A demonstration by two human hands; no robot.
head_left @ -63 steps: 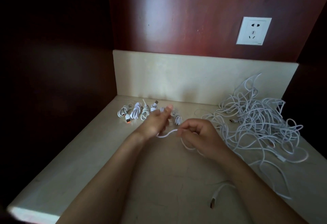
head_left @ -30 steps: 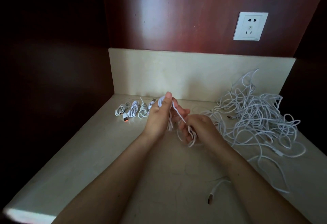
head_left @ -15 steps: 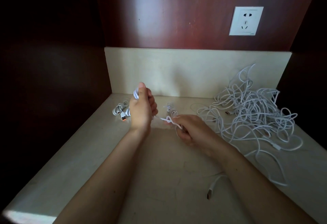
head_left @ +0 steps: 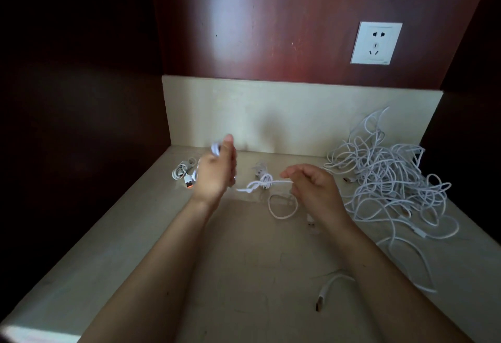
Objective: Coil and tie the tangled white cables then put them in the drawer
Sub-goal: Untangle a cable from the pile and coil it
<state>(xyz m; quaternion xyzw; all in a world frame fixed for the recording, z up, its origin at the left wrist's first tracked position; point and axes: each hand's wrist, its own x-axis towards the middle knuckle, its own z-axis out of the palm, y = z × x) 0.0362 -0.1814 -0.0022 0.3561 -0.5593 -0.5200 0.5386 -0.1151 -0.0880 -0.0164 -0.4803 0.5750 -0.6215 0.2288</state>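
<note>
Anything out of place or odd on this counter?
Only the tangled cable pile at right, loops riding up the backsplash; a plug end trails out near the front. The left hand and right hand hold one cable.

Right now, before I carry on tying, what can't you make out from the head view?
The drawer: nowhere in the head view.
The white cable: the left hand's back hides how much is wound in its grip; motion blurs it too.
The right hand: curled fingers hide the cable end it pinches.
The tied bundles: the left hand covers some, so no count.
The tangled pile: strands overlap; number of cables unreadable.
</note>
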